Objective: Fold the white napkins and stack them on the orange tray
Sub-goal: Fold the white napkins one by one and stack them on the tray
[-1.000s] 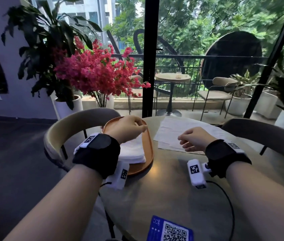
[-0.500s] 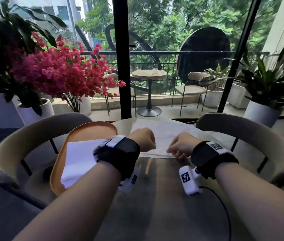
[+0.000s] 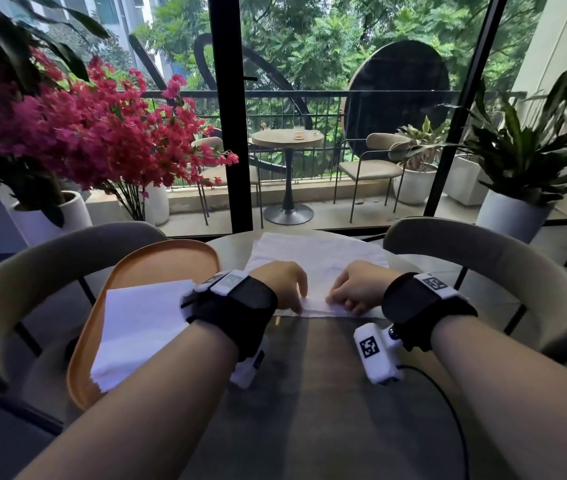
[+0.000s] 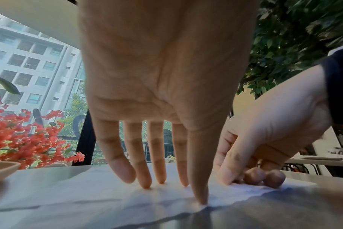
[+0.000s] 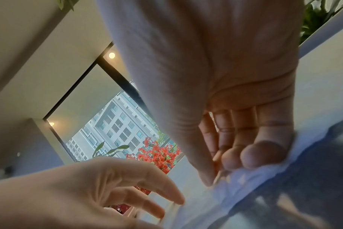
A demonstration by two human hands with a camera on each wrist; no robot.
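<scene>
big glass doors and a balcony sit behind a round grey tabletop (image 3: 310, 393), with pink flowers (image 3: 102, 140) off to the left and a curved chair on each side.

left hand (image 3: 284, 284) is spread, fingers pretty much straight and pointing down, fingertips (image 4: 201, 199) pressing the near edge of the unfolded white napkin (image 3: 320, 258) that lies flat on the tabletop in front of the person. right hand (image 3: 355, 289) is just beside it on the same edge, fingers curled, thumb and fingertips pinching the napkin edge.

head view only gives the backs of both hands, so the grip is hard to read there. left wrist view shows the open palm and four fingers plus thumb planted on the paper, with the right hand's curled knuckles down on the napkin next to it. right wrist view, a bit blurry, shows the napkin edge bunched up against the curled fingers (image 5: 262, 153).

both forearms reach straight forward, wrists low over the tabletop, black straps with white tagged cameras on them.

orange tray (image 3: 157, 261) sits at the left of the tabletop with a folded white napkin stack (image 3: 140, 327) on it, partly hidden by the left forearm.
</scene>
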